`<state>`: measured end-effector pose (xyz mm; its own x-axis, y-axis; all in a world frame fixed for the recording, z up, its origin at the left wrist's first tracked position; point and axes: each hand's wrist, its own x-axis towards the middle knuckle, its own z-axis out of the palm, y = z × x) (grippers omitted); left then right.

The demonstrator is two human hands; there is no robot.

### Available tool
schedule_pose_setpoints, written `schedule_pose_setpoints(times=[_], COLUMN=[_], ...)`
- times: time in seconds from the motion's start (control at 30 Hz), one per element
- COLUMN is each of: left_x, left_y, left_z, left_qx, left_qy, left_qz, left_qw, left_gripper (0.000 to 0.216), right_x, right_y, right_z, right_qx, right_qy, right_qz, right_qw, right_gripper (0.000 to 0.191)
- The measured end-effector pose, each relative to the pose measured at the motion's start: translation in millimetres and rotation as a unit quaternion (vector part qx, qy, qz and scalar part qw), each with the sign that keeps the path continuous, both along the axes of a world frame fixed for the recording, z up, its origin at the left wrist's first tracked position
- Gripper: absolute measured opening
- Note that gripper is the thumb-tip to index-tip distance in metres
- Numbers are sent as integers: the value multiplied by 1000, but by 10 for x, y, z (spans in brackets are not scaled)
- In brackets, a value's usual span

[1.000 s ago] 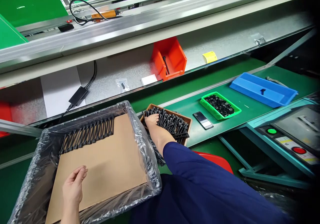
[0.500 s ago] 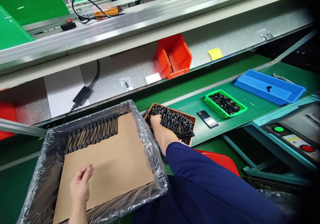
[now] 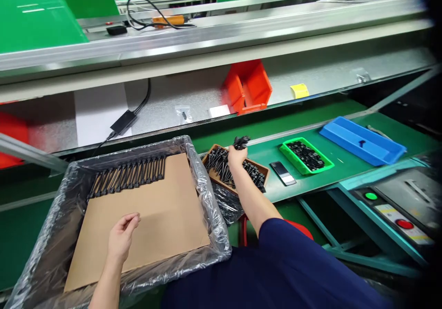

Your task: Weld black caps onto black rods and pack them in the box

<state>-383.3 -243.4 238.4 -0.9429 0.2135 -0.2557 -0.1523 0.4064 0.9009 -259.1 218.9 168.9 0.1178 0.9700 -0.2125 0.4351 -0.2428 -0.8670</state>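
My right hand (image 3: 237, 154) is raised just above the brown box (image 3: 214, 176), its fingers closed round a bunch of thin black parts with thick ends (image 3: 241, 142). More black rod-like parts (image 3: 221, 160) lie piled in that box. Over the cardboard sheet (image 3: 165, 226) hovers my left hand (image 3: 121, 236), thumb and fingers pinched together with nothing visible in them. The sheet lies inside a large bin lined with clear plastic (image 3: 210, 207). Along the sheet's far edge runs a neat row of the same black parts (image 3: 129, 175), side by side.
Right of the brown box are a phone (image 3: 282, 173), a green tray of small black pieces (image 3: 306, 157) and a blue tray (image 3: 362, 141). A shelf above holds a red bin (image 3: 253, 90) and a black adapter (image 3: 123, 122). A machine with a red button (image 3: 404, 224) stands at right.
My right hand has come up out of the brown box, lifting a bunch of black parts. My left hand has shifted slightly right in view and stays pinched. The camera view has turned a little.
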Motion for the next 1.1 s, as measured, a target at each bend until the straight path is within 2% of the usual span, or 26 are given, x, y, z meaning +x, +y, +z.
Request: schedule_pose_setpoints(times=[0.07, 0.13, 0.17, 0.23, 0.27, 0.3, 0.37, 0.4, 0.47, 0.53, 0.63, 0.7, 0.83, 0.9, 0.97, 1.07, 1.1], left_x=[70, 112, 123, 134, 140, 148, 172, 184, 192, 162, 47, -51, -201, -236, -250, -260, -264], left_y=[118, 270, 351, 500, 559, 603, 634, 620, 540, 412, 208, 105, 10, -1, -5, -11, -11], left_z=[114, 255, 322, 421, 444, 449, 412, 379, 306, 250, 214, 206, 169, 143, 125, 119, 117], left_qx=[24, 61, 88, 150, 180, 204, 224, 224, 221, 222, 214, 194, 191, 213, 227, 227, 224], left_qy=[-12, -29, -41, -84, -107, -128, -154, -160, -166, -172, -170, -170, -180, -177, -184, -211, -216], left_qz=[-33, -78, -100, -159, -187, -213, -257, -270, -273, -247, -223, -225, -207, -196, -190, -198, -204], left_qw=[999, 995, 990, 972, 960, 947, 927, 923, 921, 927, 936, 940, 942, 941, 937, 930, 928], left_gripper=[47, 47, 49, 57, 63, 68, 75, 74, 67, 62, 57, 51, 41, 42, 46, 52, 53], right_x=[53, 73, 71, 30, -13, -72, -230, -319, -488, -613, -699, -718, -767, -801, -828, -850, -856], right_y=[-144, -493, -740, -1332, -1647, -1955, -2500, -2720, -3045, -3233, -3348, -3367, -3389, -3412, -3438, -3453, -3436], right_z=[354, 709, 864, 1094, 1160, 1194, 1184, 1156, 1090, 1044, 1012, 981, 846, 768, 703, 622, 596], right_qx=[94, 130, 125, 68, 26, -10, -80, -98, -107, -111, -128, -130, -99, -113, -163, -255, -278], right_qy=[115, 223, 267, 317, 319, 314, 307, 300, 295, 310, 304, 265, 228, 244, 283, 345, 355], right_qz=[17, 94, 157, 320, 393, 434, 497, 512, 521, 522, 551, 571, 538, 510, 513, 524, 511], right_qw=[989, 962, 942, 890, 862, 844, 807, 799, 794, 787, 767, 766, 805, 817, 794, 736, 732], right_gripper=[31, 27, 26, 22, 20, 17, 13, 12, 12, 13, 13, 13, 20, 27, 35, 47, 50])
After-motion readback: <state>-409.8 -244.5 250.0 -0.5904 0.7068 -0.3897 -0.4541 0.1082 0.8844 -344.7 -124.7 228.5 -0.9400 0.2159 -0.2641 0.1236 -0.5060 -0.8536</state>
